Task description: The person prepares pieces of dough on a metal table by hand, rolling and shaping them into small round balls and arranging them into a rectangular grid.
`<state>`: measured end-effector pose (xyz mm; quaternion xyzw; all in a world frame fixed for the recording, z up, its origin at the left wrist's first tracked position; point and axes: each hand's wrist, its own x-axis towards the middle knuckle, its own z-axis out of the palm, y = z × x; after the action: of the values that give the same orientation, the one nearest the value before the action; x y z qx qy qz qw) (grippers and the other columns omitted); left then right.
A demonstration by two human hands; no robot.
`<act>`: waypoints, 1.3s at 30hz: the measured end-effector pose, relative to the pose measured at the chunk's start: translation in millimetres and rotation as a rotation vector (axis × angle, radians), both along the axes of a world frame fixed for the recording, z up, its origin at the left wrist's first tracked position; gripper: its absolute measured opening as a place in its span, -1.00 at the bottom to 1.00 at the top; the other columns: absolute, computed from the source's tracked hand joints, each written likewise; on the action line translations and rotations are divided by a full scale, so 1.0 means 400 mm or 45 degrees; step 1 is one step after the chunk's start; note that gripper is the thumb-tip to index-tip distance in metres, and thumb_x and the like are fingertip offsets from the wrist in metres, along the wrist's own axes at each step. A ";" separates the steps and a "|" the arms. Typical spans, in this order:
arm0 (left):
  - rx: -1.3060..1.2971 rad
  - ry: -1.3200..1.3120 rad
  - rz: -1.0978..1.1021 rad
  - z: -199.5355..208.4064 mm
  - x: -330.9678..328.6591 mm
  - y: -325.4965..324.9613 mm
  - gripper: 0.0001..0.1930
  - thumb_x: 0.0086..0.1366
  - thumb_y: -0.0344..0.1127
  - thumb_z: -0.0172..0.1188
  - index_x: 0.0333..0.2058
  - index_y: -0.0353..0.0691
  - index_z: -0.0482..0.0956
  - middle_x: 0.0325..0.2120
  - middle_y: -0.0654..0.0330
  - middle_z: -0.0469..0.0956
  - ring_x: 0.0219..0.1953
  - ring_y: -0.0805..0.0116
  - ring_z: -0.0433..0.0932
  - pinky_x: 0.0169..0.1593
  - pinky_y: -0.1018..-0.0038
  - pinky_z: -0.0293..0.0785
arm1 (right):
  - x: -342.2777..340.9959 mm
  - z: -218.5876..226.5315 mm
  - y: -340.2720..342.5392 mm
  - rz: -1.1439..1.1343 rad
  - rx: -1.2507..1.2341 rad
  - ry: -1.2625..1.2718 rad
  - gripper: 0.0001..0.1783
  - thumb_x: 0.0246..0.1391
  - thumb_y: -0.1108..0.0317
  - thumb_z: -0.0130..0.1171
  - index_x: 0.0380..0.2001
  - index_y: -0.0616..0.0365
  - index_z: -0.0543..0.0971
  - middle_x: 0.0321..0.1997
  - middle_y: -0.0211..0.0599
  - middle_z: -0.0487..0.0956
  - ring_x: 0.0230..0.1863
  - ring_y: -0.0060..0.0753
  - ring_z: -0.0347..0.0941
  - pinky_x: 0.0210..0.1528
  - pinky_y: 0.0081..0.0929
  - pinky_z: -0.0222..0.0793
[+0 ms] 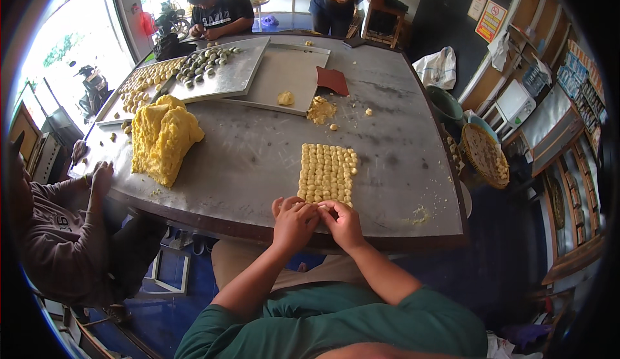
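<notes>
- So the main thing here is the block of little yellow dough pieces [327, 173], on the near part of the grey table [258, 165], right of centre.
- It lies just past both hands on the far side, long axis running near to far. Left hand [296, 222] is at its near left corner, right hand [342, 225] at its near right; neither's clearly closer.
- Looks-wise: pale yellow, rounded, packed in tight rows, right edge a bit ragged.
- Both hands have curled fingers, tips almost meeting at the block's near end. They're small and half hidden here, so I can't tell if either's pinching a piece.
- Farther out: crumbly yellow heap [321, 110] beyond the block, red-brown flat piece [333, 81] past that.
- Far left, big yellow dough lump [166, 141], trays behind it.
</notes>
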<state>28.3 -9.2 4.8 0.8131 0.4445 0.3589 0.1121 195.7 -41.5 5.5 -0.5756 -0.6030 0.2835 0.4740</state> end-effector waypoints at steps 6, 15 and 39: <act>0.078 -0.073 -0.045 -0.010 -0.022 0.005 -0.84 0.16 -0.18 0.43 -0.27 0.01 0.74 -0.28 0.31 0.72 0.07 0.24 0.55 0.32 -0.01 0.14 | -0.015 -0.031 0.011 -0.042 0.255 -0.031 -0.79 0.25 0.37 0.33 -0.10 0.23 0.66 -0.29 -0.18 0.72 -0.28 -0.33 0.67 -0.22 -0.37 0.56; 0.000 -0.027 -0.034 -0.014 0.004 -0.003 -0.83 0.23 -0.12 0.40 -0.27 0.00 0.74 -0.28 0.29 0.72 0.07 0.23 0.54 0.34 0.00 0.13 | 0.178 -0.030 0.104 -0.378 0.192 -0.445 -0.73 0.24 0.38 0.27 -0.01 0.14 0.66 -0.19 -0.12 0.67 -0.21 -0.10 0.63 -0.09 -0.23 0.55; -0.108 -0.032 0.036 0.005 -0.002 -0.009 -0.62 0.25 -0.14 0.35 0.05 0.01 0.66 -0.16 0.23 0.70 0.09 0.27 0.54 0.37 0.10 0.12 | -0.009 -0.040 0.034 0.162 -0.066 0.001 -0.73 0.32 0.21 0.31 -0.13 0.21 0.62 -0.31 -0.18 0.72 -0.31 -0.39 0.66 -0.23 -0.41 0.55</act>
<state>27.5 -12.7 6.8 0.7967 0.4694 0.3513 0.1468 192.2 -27.7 -10.6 -0.5481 -0.6308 0.3288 0.4401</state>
